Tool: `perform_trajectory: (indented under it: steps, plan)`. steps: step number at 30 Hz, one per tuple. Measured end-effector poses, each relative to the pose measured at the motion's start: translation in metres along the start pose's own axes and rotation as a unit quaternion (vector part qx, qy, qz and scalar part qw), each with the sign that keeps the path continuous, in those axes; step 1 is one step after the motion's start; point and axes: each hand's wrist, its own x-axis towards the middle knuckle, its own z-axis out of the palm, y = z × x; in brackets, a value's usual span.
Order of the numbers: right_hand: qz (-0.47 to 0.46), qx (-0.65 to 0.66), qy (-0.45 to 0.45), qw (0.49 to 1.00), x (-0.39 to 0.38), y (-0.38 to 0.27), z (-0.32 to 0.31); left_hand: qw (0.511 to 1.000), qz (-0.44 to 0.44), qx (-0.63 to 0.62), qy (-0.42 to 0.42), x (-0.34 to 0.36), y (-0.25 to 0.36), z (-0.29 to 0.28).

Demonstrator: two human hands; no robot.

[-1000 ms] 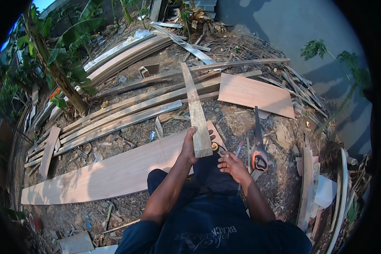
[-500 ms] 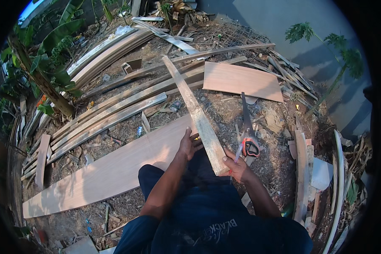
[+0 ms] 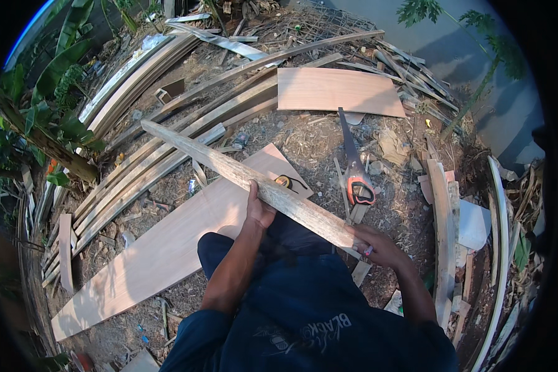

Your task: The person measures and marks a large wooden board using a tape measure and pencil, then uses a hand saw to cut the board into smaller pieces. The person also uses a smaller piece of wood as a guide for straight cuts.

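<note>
A long weathered wooden batten lies diagonally across my view, held up by both hands. My left hand grips it near its middle from below, and my right hand grips its near right end, with a pink-tipped pen or marker also in its fingers. Beneath the batten is a long pale plywood board on the ground, with a yellow-and-black tape measure on it. A hand saw with an orange-and-black handle lies to the right.
Long timber lengths lie in rows behind. A plywood panel rests at the back. More offcuts line my right. A banana plant stands at left; a grey wall bounds the right.
The batten has swung from pointing away from me to a diagonal toward the far left. My right hand has taken hold of its near end; my left hand now grips further along it.
</note>
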Motion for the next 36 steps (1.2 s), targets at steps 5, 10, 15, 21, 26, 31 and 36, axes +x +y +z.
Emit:
perform_trajectory:
  steps: [5,10,15,21,26,31,36]
  plan:
    - [0.026,0.039,0.104,0.994,0.090,0.033,-0.011,0.993,0.117,0.007,0.035,-0.028,0.038,-0.044]
    - [-0.023,0.032,0.157,0.987,0.188,0.035,-0.002,0.982,0.154,-0.032,0.100,-0.065,0.037,-0.084]
    - [-0.026,0.136,0.141,0.980,0.249,0.034,0.030,0.969,0.154,-0.119,0.149,-0.102,0.025,-0.098]
    - [0.006,0.182,0.172,0.968,0.269,0.048,0.063,0.956,-0.019,0.268,0.116,-0.147,0.050,-0.093]
    - [0.037,0.246,0.117,0.961,0.266,0.052,0.051,0.318,0.350,0.868,0.152,-0.118,0.071,-0.069]
    - [0.106,0.496,0.134,0.852,0.272,0.081,0.042,0.447,0.143,0.874,0.125,-0.086,0.106,-0.069]
    - [0.267,0.435,0.184,0.840,0.300,0.131,0.074,0.432,0.155,0.874,0.160,-0.075,0.128,-0.091]
